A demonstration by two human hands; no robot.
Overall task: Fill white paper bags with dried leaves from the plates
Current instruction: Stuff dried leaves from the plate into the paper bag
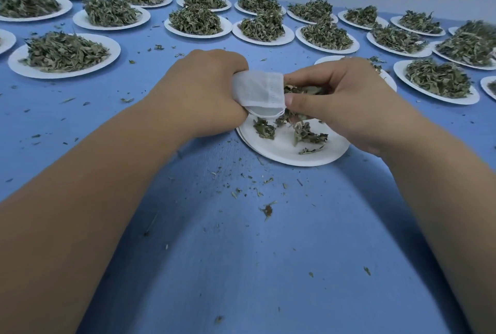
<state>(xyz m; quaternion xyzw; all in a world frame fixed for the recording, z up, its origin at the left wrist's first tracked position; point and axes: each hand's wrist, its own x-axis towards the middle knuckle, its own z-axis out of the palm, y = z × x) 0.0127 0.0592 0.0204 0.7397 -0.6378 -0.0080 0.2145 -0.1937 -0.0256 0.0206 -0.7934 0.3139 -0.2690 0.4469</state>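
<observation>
**What the hands cover and the frame cuts off**

The left hand wraps round the white paper bag and hides its left end; how full it is cannot be told. The right hand pinches dried leaves, mostly buried under its fingers, and covers much of the rear plate. The left-edge plate and right-edge plate are cut off. Both forearms run out at the bottom.

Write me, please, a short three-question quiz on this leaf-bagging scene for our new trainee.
1. True or false: the left hand grips the white paper bag.
2. The plate under the hands is: A heaped high, B nearly emptied, C upside down.
3. Fill in: the right hand pinches dried ____ at the bag's mouth.
Key: 1 true; 2 B; 3 leaves.
</observation>
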